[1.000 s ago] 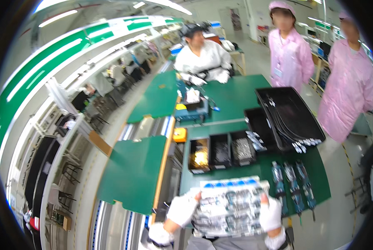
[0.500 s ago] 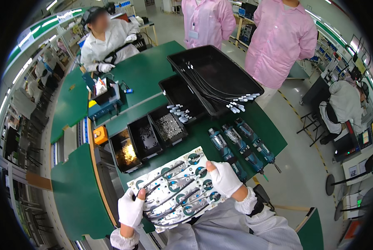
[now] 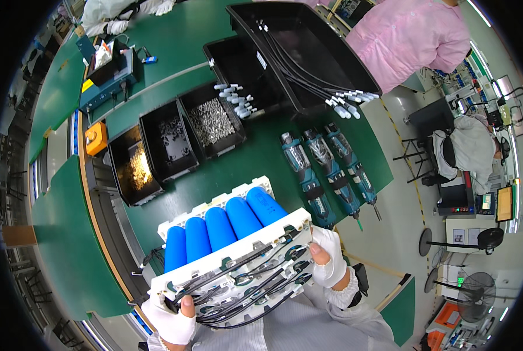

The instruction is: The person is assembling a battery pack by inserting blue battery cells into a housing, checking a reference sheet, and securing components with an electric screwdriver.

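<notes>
Cables (image 3: 229,310), slim, black, already span the white plastic blue-cylinder block (image 3: 232,249); my white-gloved left hand (image 3: 171,322) and right hand (image 3: 330,260) clamp its ends, teal screwdrivers (image 3: 333,171) idle.

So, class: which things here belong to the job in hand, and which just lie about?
Likely the job's: blue-cylinder block, held by left hand and right hand; cable tray; parts bins; drivers.

Likely just lying about: orange box; blue device; fans.
</notes>
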`<state>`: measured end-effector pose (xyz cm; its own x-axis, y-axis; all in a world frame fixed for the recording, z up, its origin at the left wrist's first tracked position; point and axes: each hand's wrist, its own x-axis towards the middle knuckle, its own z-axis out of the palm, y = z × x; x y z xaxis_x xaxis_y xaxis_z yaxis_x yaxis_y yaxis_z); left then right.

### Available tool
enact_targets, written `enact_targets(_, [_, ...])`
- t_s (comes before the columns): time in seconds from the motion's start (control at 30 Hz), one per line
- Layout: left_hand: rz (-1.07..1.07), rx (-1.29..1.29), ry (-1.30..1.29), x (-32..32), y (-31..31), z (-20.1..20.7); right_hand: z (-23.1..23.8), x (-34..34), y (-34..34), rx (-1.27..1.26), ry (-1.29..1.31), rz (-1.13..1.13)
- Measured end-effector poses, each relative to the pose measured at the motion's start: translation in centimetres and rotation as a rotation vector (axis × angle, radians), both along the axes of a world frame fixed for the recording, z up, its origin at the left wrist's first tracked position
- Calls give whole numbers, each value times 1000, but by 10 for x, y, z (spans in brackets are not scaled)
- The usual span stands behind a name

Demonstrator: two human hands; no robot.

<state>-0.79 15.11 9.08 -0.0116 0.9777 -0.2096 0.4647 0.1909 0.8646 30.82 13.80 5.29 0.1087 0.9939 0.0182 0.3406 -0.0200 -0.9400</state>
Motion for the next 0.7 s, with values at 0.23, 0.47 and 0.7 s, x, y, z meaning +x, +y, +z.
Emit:
enact_targets(0.23, [-8, 47, 54, 3, -2, 2, 9, -3, -6, 28, -192, -44])
enact_targets(0.47, [-174, 253, 87, -45, 54, -38, 4, -9, 26, -6, -136, -149])
enact_targets(0.7, [-200, -119, -133, 63, 11, 79, 19, 17, -75, 58, 122, -412])
